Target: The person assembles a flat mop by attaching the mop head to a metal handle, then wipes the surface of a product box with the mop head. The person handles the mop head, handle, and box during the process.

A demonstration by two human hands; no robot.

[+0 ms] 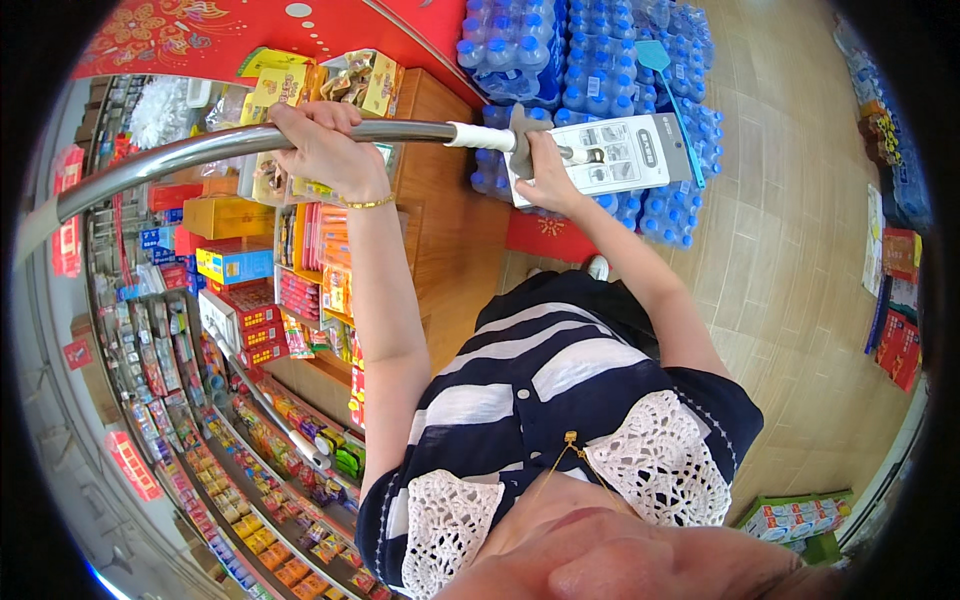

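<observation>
My left hand (322,148) grips a long silver metal pole (190,152) that runs from the left edge toward the middle. At the pole's white joint (480,135) sits a flat mop head with a white printed card (625,155) and a blue rim. My right hand (545,172) holds that card and head near the grey joint piece. A gold bracelet (368,203) is on my left wrist. I wear a navy and white striped top with lace pockets.
Wooden shelves (440,220) with snack boxes and packets stand to the left. Packs of blue-capped water bottles (600,60) are stacked ahead on a tan floor (800,230). More goods lie along the right edge (900,330). A red display (220,35) is at top.
</observation>
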